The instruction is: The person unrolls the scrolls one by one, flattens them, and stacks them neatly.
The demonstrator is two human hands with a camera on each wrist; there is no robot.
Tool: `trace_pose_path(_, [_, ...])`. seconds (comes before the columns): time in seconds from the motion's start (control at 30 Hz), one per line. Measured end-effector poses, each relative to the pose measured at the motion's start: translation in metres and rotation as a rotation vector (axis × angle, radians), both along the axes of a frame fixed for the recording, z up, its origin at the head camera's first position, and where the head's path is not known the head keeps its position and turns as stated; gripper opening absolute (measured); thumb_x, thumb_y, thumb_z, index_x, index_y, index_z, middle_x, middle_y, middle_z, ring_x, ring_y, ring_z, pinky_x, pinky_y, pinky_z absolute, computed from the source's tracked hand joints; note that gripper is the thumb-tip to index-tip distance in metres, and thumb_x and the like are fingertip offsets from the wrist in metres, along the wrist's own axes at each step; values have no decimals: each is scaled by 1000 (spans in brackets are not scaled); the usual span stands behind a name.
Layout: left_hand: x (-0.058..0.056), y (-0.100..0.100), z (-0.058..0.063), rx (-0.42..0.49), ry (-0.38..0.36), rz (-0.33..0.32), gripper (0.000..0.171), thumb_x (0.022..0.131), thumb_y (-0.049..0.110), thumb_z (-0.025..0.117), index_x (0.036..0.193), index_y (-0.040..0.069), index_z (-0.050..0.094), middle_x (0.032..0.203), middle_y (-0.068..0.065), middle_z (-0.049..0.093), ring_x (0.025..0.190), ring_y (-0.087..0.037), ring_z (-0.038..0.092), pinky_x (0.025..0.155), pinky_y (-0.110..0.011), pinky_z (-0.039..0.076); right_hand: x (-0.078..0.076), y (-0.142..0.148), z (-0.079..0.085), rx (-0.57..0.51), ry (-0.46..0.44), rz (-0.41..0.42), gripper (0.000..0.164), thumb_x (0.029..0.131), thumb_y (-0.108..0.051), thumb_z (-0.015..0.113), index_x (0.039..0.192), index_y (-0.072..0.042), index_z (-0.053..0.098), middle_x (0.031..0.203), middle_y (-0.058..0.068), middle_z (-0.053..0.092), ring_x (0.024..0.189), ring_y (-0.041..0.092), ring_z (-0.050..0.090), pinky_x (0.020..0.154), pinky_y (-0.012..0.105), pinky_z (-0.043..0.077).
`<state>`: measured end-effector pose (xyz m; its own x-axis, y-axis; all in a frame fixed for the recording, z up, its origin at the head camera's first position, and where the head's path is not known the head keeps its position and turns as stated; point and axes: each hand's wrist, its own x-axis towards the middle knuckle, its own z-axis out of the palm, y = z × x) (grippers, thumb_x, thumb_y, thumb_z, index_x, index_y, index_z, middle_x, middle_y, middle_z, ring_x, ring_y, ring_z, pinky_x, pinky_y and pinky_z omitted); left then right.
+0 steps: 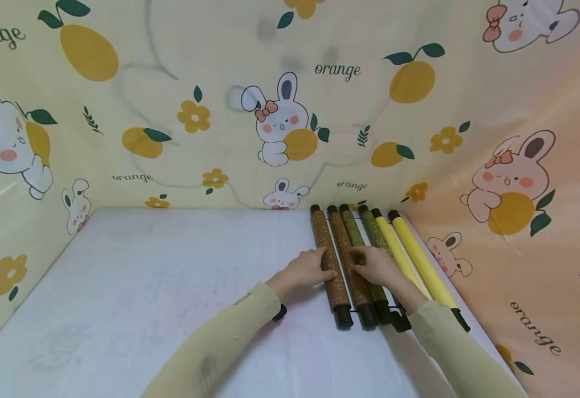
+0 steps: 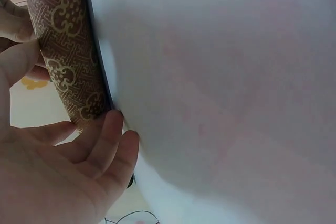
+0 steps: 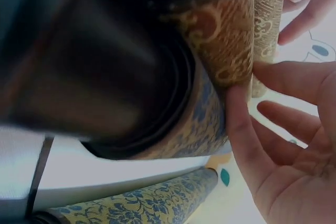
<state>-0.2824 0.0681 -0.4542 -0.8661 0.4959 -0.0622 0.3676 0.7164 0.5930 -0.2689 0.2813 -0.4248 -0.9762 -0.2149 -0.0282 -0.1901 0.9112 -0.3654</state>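
Observation:
Rolled scrolls with black ends lie side by side at the right of the white table. My left hand (image 1: 307, 271) holds the leftmost brown patterned scroll (image 1: 333, 284) around its middle; the left wrist view shows my thumb and fingers against this brown scroll (image 2: 68, 51). With thumb and forefinger, my right hand (image 1: 377, 268) pinches the second brown scroll (image 1: 342, 237) just beside it. In the right wrist view that brown scroll (image 3: 226, 35) sits between these fingertips, with a green scroll (image 3: 197, 129) close against it. My right forearm partly hides the other green scroll (image 1: 373, 226).
Two yellow scrolls (image 1: 399, 249) (image 1: 426, 262) lie to the right of the green ones, near the right-hand wall. Rabbit-and-orange printed cloth (image 1: 210, 77) rises behind and at both sides. White tabletop (image 1: 146, 276) stretches out to the left.

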Motion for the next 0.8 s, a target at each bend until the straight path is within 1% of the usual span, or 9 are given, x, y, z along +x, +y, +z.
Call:
trace_pose_path(0.1, [0, 2, 0, 5, -1, 4, 82, 99, 50, 66, 162, 7, 35, 149, -20, 55, 135, -38, 54, 105, -50, 49, -4, 3, -3, -22, 9, 29, 49, 92, -11, 76, 137, 4, 64, 125, 24, 70, 107, 40, 68, 84, 51, 57])
trace_pose_path(0.3, [-2, 7, -4, 27, -28, 15, 82, 99, 49, 66, 163, 9, 33, 154, -20, 51, 140, -40, 49, 111, -50, 44, -9, 5, -5, -81, -30, 56, 52, 92, -12, 77, 139, 4, 62, 130, 24, 68, 115, 43, 66, 89, 54, 56])
trace_pose_path(0.43, [-1, 8, -4, 68, -62, 17, 82, 99, 46, 67, 163, 7, 32, 155, -22, 47, 141, -39, 47, 113, -49, 43, -9, 2, -4, -91, -46, 60, 53, 92, -12, 77, 140, 5, 61, 133, 25, 66, 111, 41, 68, 87, 51, 57])
trace_pose_path(0.53, [-1, 7, -3, 117, -89, 14, 83, 99, 43, 69, 162, 5, 31, 155, -24, 46, 140, -37, 49, 113, -48, 43, -9, -2, -1, -79, -58, 64, 54, 93, -12, 77, 141, 5, 60, 135, 26, 65, 103, 37, 72, 81, 47, 59])
trace_pose_path(0.6, [-2, 7, -3, 142, -104, 12, 83, 99, 41, 69, 162, 3, 31, 155, -25, 45, 140, -36, 49, 113, -47, 43, -9, -5, 0, -65, -58, 68, 54, 93, -12, 77, 141, 6, 60, 134, 27, 65, 101, 36, 72, 79, 46, 59])
trace_pose_path(0.73, [-4, 7, -4, 176, -125, 12, 83, 98, 39, 71, 162, 3, 31, 155, -24, 45, 140, -35, 49, 114, -45, 43, -10, -8, 0, -43, -34, 67, 55, 90, -10, 79, 139, 8, 60, 131, 27, 66, 109, 41, 68, 85, 50, 58])
trace_pose_path(0.8, [-5, 8, -5, 195, -139, 17, 83, 98, 37, 72, 162, 3, 31, 154, -24, 46, 133, -34, 55, 110, -43, 46, -10, -9, 0, -54, -27, 68, 56, 89, -8, 80, 139, 9, 60, 130, 28, 66, 113, 43, 66, 87, 51, 57])
